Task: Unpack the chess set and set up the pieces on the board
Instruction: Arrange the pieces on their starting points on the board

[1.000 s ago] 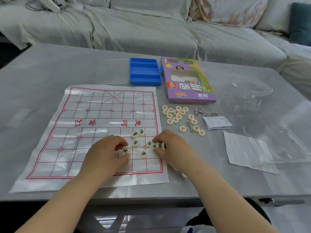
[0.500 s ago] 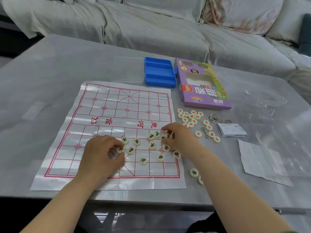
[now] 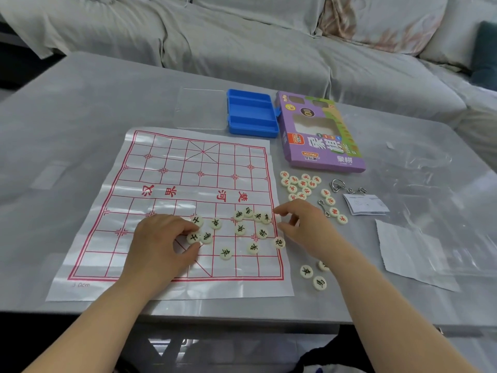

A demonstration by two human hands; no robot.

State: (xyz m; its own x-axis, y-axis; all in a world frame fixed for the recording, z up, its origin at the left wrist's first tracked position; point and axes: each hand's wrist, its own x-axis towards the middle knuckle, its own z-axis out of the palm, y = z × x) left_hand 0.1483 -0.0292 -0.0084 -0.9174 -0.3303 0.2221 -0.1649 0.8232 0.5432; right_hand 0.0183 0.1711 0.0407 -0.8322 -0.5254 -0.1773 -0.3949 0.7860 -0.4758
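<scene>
Grey table (image 3: 80,117) fills the frame, with a sofa behind it. The xiangqi board sheet (image 3: 172,168) lies flat at centre-left; its glossy plastic shows fold ridges. The purple game box (image 3: 322,146) and the emptied blue tray (image 3: 251,114) sit at the sheet's top right corner. A torn paper sheet (image 3: 408,254) is at right, well apart. Left hand (image 3: 161,243) rests low on the sheet, thumb and forefinger pinching one black-lettered disc (image 3: 193,237), with two more touching or just beside the fingers. Right hand (image 3: 306,224) hovers at the sheet's right edge, fingers loosely curled and holding nothing; cannot tell whether the forefinger touches the nearest disc. The black-lettered set (image 3: 240,229) is scattered over the lower-right grid and not yet on its points. Three stray discs (image 3: 306,271) lie off the sheet at lower right. The red-lettered discs (image 3: 302,184) are heaped right of the sheet, beside wire ring puzzles (image 3: 338,185). Judgement: unpacking is done, and sorting and placing of black has only begun. The next move calls for sliding the pinched disc onto a bottom-row intersection. The lower-left grid is open room. The sheet could drag or ruck, and the strays sit nearest the table's front edge.
</scene>
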